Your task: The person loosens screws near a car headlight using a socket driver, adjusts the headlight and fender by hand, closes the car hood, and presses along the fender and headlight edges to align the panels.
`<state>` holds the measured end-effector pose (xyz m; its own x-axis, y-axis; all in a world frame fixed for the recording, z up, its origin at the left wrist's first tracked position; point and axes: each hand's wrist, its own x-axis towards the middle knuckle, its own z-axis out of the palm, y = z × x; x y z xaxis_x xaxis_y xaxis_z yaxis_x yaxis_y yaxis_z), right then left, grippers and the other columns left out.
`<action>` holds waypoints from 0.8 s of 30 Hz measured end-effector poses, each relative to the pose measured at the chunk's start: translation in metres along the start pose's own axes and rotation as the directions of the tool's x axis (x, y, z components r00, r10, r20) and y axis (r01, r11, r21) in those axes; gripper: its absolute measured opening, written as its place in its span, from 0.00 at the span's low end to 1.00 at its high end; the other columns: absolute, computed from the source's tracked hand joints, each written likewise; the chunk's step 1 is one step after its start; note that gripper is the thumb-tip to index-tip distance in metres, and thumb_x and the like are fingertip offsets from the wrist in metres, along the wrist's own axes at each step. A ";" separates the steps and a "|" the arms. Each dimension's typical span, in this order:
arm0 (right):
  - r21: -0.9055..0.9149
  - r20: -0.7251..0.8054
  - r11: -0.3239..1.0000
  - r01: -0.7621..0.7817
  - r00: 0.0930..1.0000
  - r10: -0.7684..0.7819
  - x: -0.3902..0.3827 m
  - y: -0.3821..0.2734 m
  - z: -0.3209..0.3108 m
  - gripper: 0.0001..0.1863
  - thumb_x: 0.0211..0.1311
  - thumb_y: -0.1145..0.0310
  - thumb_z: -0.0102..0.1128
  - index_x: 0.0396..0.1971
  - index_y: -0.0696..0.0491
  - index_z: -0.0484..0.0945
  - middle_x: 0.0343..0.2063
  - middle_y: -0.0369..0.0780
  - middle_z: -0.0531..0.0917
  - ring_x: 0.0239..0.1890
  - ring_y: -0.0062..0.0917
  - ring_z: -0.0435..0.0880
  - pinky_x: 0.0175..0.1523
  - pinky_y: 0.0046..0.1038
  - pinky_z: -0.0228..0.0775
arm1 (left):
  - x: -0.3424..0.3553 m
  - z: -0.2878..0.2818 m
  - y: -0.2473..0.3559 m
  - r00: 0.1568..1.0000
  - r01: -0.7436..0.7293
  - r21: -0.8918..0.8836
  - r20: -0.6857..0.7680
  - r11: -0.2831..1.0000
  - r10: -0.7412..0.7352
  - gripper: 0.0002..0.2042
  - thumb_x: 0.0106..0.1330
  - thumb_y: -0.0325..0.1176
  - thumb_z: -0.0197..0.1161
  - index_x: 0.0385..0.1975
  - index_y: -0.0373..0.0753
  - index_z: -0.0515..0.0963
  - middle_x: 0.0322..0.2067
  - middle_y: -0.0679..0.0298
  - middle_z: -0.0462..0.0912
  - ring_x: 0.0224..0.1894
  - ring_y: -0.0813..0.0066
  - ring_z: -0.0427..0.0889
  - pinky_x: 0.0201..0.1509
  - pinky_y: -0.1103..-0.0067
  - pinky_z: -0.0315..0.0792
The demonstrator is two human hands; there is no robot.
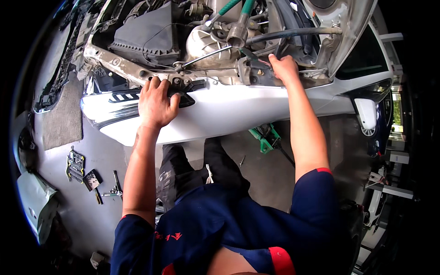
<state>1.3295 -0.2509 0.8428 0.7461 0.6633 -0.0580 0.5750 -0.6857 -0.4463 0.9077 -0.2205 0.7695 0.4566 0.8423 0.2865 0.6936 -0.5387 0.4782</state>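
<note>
A white car's fender [243, 103] runs across the view below the open engine bay. My left hand [158, 101] grips its upper edge beside the headlight [110, 110], fingers curled over. My right hand [284, 68] is closed on a slim dark-handled tool [252, 56], partly hidden by the fingers, beside the rear mounting of the fender. Above it, a large metal socket on a green bar [237, 34] and another green-handled tool [224, 11] stand by the pale strut tower [206, 46]. A black airbox cover [142, 36] lies to their left.
A green floor jack [266, 137] is under the car by my legs. On the floor at left are a tool case [74, 165], loose tools [114, 188], a mat [62, 126] and a detached grey body panel [36, 206]. Lift equipment [396, 192] stands at the right.
</note>
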 end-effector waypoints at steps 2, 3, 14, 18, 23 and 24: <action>-0.054 0.062 0.999 -0.002 0.998 0.005 0.012 0.012 -0.002 0.32 0.63 0.41 0.68 0.31 0.63 0.87 0.25 0.49 0.88 0.34 0.32 0.92 0.42 0.39 0.83 | -0.001 -0.001 0.001 1.000 0.015 0.007 -0.009 1.000 -0.015 0.19 0.59 0.45 0.61 0.43 0.36 0.81 0.43 0.49 0.78 0.51 0.45 0.77 0.58 0.58 0.72; -0.116 0.052 0.989 0.089 0.995 -0.083 0.022 0.021 -0.004 0.31 0.64 0.42 0.67 0.25 0.61 0.86 0.22 0.49 0.87 0.33 0.32 0.91 0.42 0.39 0.83 | 0.001 0.000 0.002 1.000 0.006 -0.002 0.002 1.000 -0.006 0.19 0.58 0.45 0.62 0.42 0.36 0.81 0.44 0.49 0.78 0.51 0.46 0.77 0.59 0.58 0.72; 0.384 0.407 0.875 -0.294 0.905 0.125 -0.190 0.039 -0.153 0.15 0.79 0.60 0.57 0.48 0.58 0.72 0.33 0.40 0.83 0.34 0.27 0.89 0.38 0.27 0.84 | -0.004 -0.001 -0.005 0.996 -0.036 -0.047 -0.079 0.998 0.032 0.15 0.57 0.41 0.61 0.38 0.37 0.77 0.40 0.51 0.75 0.46 0.46 0.76 0.52 0.57 0.73; 0.339 0.530 0.923 -0.180 0.847 -0.030 -0.233 0.016 -0.162 0.12 0.79 0.63 0.59 0.48 0.54 0.70 0.27 0.36 0.81 0.27 0.20 0.83 0.34 0.22 0.76 | -0.001 0.003 -0.006 0.996 -0.043 -0.046 -0.074 0.998 0.039 0.15 0.58 0.41 0.61 0.37 0.37 0.78 0.40 0.51 0.75 0.46 0.47 0.76 0.53 0.57 0.73; 0.591 0.656 0.769 -0.244 0.701 -0.281 -0.237 -0.056 -0.148 0.18 0.78 0.66 0.59 0.59 0.57 0.70 0.35 0.39 0.81 0.34 0.20 0.82 0.41 0.23 0.76 | -0.005 0.005 -0.010 0.994 -0.049 0.001 -0.099 0.999 0.048 0.18 0.57 0.45 0.62 0.40 0.37 0.79 0.42 0.52 0.75 0.48 0.49 0.76 0.54 0.57 0.74; 0.672 0.643 0.687 -0.275 0.677 -0.358 -0.238 -0.068 -0.143 0.22 0.79 0.67 0.58 0.65 0.58 0.68 0.41 0.41 0.82 0.39 0.20 0.82 0.45 0.24 0.77 | -0.005 0.007 -0.010 0.993 -0.060 0.001 -0.101 0.998 0.060 0.20 0.57 0.47 0.63 0.41 0.37 0.79 0.43 0.52 0.75 0.49 0.49 0.76 0.54 0.57 0.74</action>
<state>1.1612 -0.4053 1.0150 0.0834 0.8872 -0.4537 -0.0360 -0.4523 -0.8911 0.9024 -0.2192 0.7580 0.4385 0.8062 0.3973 0.6654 -0.5883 0.4595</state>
